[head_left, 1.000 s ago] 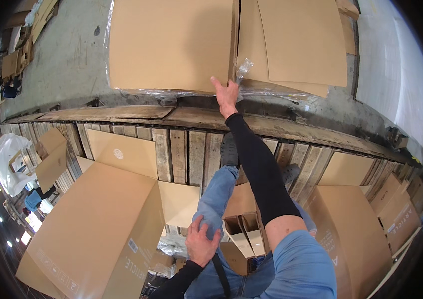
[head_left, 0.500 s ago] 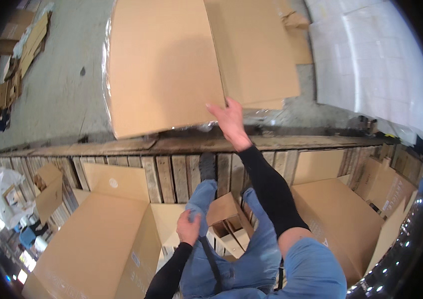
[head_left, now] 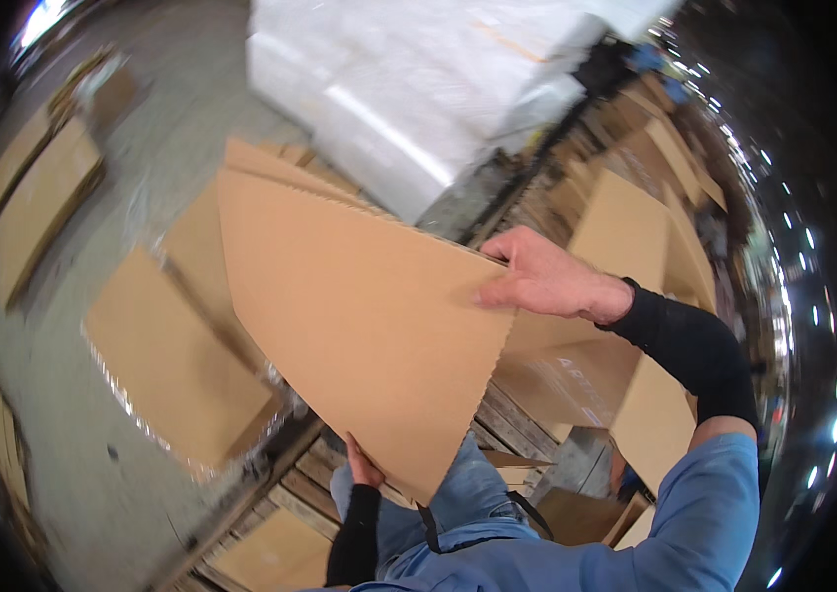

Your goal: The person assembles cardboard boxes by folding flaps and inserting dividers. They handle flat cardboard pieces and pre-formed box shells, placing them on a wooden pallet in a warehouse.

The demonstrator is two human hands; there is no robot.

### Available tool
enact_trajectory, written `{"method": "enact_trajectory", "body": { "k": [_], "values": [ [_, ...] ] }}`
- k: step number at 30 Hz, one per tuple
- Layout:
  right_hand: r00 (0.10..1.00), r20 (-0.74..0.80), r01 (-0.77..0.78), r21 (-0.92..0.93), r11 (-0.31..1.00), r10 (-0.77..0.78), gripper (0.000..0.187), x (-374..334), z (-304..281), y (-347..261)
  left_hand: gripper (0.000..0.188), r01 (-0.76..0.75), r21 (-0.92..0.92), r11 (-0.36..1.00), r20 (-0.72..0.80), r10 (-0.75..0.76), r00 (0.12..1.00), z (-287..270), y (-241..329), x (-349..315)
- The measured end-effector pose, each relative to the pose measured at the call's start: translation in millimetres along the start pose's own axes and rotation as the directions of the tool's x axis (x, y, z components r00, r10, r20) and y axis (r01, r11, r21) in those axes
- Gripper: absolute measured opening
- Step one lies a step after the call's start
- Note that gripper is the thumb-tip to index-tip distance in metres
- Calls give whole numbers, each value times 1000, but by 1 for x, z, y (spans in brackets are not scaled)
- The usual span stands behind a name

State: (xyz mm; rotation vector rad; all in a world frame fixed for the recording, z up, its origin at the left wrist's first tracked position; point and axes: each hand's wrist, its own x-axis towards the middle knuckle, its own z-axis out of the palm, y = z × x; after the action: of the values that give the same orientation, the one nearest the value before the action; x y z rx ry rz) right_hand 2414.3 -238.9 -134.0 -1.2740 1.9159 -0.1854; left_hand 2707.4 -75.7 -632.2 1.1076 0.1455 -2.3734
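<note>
A large flat sheet of brown cardboard (head_left: pixel 369 306) is held up, tilted, in front of my body. My right hand (head_left: pixel 547 276) is closed on its far right corner, with the thumb on the near face and the fingers hidden behind. At the sheet's lower left edge, my left hand (head_left: pixel 363 462) grips it, and part of that hand is hidden by the cardboard. Behind the sheet's upper edge a second cardboard edge shows, so it may be folded or doubled. Below and to the left lies a stack of flat cardboard (head_left: pixel 172 355) with clear plastic film round its sides.
Wooden slats (head_left: pixel 310 479) lie underfoot. An open cardboard box (head_left: pixel 586 375) stands right of the sheet, and another box (head_left: pixel 275 553) sits at lower left. A white wrapped load (head_left: pixel 379 89) is at the far side. More flat cardboard (head_left: pixel 43 207) lies on the concrete floor at left.
The cardboard sheet has come up off the stack and now tilts between both hands. My left hand has left my leg and taken its edge. The view has turned to the right.
</note>
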Motion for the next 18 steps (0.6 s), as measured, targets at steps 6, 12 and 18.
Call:
{"method": "enact_trajectory", "body": {
  "k": [6, 12, 18],
  "values": [
    [762, -568, 380, 6, 925, -310, 51, -153, -57, 24, 89, -39, 161, 986, 251, -3, 968, 163, -65, -48],
    [230, -920, 249, -261, 933, -318, 72, -215, -64, 90, 89, 116, 278, 954, 421, -229, 877, 229, -105, -101],
    [455, -876, 144, -107, 984, -162, 68, -212, -110, 91, 84, 448, 486, 750, 132, -570, 811, 232, -130, -102]
  ]
}}
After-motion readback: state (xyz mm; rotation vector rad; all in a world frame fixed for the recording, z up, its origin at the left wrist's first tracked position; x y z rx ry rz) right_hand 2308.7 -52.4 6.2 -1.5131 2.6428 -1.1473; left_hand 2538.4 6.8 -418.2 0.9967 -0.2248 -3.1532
